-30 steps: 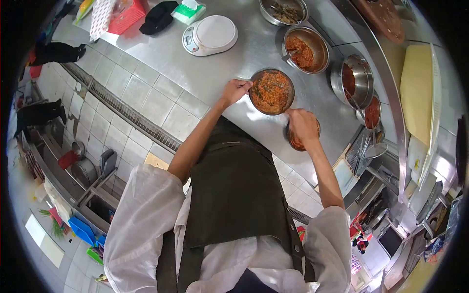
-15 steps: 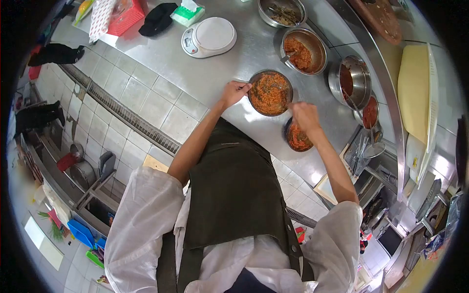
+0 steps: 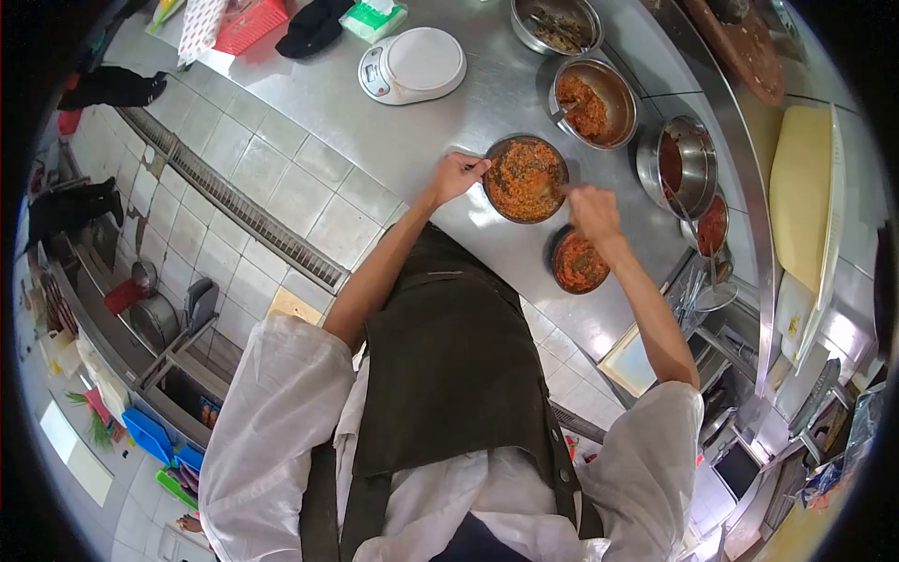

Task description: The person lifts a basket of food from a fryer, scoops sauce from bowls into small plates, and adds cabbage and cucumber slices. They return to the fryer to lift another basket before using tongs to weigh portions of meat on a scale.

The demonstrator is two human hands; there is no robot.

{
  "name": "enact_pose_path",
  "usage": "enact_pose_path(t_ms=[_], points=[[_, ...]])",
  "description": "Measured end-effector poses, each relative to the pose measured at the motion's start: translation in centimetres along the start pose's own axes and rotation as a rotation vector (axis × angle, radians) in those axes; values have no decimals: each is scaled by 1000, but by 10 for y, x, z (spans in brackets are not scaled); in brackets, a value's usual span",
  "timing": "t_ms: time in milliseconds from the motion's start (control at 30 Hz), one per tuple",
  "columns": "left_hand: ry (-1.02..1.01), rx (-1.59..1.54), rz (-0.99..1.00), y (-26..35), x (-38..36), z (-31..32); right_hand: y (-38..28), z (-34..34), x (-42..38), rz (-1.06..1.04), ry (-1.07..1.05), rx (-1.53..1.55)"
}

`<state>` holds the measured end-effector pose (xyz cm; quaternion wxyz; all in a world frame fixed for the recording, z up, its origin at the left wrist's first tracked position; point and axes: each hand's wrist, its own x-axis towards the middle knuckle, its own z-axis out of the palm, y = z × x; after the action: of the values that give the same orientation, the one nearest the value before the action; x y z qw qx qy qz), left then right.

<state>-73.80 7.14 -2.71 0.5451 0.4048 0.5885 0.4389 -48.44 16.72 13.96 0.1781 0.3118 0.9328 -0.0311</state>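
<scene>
A round metal bowl of orange-red shredded mix sits on the steel counter. My left hand grips its left rim. My right hand is at the bowl's right edge, closed on a utensil whose tip reaches into the mix; the utensil itself is hard to make out. A smaller dark bowl of red mix stands just below my right hand, close to the counter's front edge.
A white kitchen scale stands behind the bowl. Several steel bowls of red paste and mix line the right side. A cream cutting board lies far right. A tiled floor with a drain grate is below left.
My right hand rose from over the small dark bowl to the big bowl's right edge, uncovering the small bowl. My left hand has stayed on the rim.
</scene>
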Motion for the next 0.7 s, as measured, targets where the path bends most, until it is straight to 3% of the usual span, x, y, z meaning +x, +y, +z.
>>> enact_pose_path(t_ms=[100, 200, 300, 400, 500, 600, 700], points=[[0, -13, -5, -6, 2, -2, 3, -14, 10, 141, 69, -54], [31, -18, -6, -13, 5, 4, 5, -2, 9, 131, 83, -41], [68, 4, 5, -13, 3, 5, 2, -2, 7, 128, -79, -98], [52, -9, 3, -9, 2, 3, -7, -12, 10, 137, -7, 63], [38, -14, 2, -6, 2, 4, -7, -8, 13, 176, 46, -1], [41, -1, 7, -8, 3, 2, -3, -19, 22, 140, -24, 14], [24, 17, -28, -13, 5, 5, 1, -5, 29, 168, 132, -23]])
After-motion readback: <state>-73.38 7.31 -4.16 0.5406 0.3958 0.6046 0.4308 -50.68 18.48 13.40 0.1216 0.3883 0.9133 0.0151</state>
